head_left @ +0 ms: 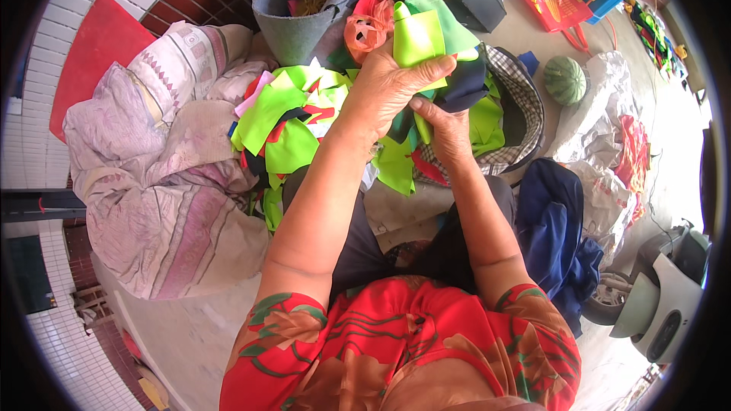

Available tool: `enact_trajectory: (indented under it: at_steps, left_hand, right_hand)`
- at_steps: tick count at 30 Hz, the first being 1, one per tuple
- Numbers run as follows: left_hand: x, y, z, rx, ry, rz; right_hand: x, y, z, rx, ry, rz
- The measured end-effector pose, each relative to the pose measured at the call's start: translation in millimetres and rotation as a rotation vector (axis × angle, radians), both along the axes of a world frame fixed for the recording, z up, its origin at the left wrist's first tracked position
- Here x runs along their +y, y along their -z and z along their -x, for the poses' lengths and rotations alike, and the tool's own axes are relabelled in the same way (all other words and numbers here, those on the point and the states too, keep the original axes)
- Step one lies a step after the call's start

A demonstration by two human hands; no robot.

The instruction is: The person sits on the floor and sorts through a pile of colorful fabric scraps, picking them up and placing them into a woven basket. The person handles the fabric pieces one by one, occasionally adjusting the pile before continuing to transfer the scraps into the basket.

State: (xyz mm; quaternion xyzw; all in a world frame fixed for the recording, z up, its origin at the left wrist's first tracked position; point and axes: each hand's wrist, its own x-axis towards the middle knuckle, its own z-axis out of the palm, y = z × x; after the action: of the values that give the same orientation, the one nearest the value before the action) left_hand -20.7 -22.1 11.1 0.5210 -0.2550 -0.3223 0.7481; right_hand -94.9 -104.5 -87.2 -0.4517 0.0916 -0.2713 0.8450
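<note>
My left hand (381,90) is closed around a bundle of fabric scraps (417,35), with neon yellow-green, mint green and dark navy pieces showing. Just below it, my right hand (448,133) grips the lower part of the same bundle, its thumb near the left hand's fingers. The fingertips of both hands are partly hidden by cloth. Left of the hands lies a loose heap of neon, red and dark scraps (293,135). More neon cloth sits inside a black-and-white checked bag (527,114) on the right. An orange-red net bag (368,27) lies beyond the left hand.
A grey bucket-like container (293,27) stands at the back. Large stuffed pinkish cloth sacks (179,217) fill the left, beside a red board (95,61). At right are a watermelon (565,81), white plastic sacking (598,106), dark blue cloth (550,209) and a scooter (662,297).
</note>
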Motion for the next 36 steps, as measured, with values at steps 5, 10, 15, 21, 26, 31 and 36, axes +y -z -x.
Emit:
enact_trajectory:
  at_steps: [5, 10, 15, 21, 26, 31, 36]
  left_hand:
    - [4.6, 2.1, -12.3, 0.073, -0.210, 0.002]
    - [14.5, 3.3, -30.2, 0.215, -0.309, 0.180]
    - [23.8, -6.3, -37.6, 0.275, -0.381, 0.240]
    - [37.3, -3.8, -52.8, 0.247, -0.430, 0.296]
    - [44.7, -6.4, -59.1, 0.217, -0.552, 0.244]
    - [46.5, -7.1, -56.5, 0.069, -0.593, 0.095]
    - [31.4, -6.9, -37.2, -0.425, -0.386, -0.298]
  right_hand:
    - [-6.5, 12.3, -3.3, -0.013, 0.113, -0.146]
    - [-19.1, 18.6, -6.0, -0.032, 0.128, -0.350]
    - [-51.1, 50.6, -10.3, -0.084, 0.058, -0.539]
    - [-69.0, 58.5, -5.4, -0.159, -0.024, -0.599]
    - [-73.0, 55.8, -1.4, -0.194, -0.007, -0.716]
    - [-72.4, 57.1, 1.2, -0.294, -0.111, -0.717]
    - [-61.3, 52.3, 0.6, -0.222, -0.145, -0.569]
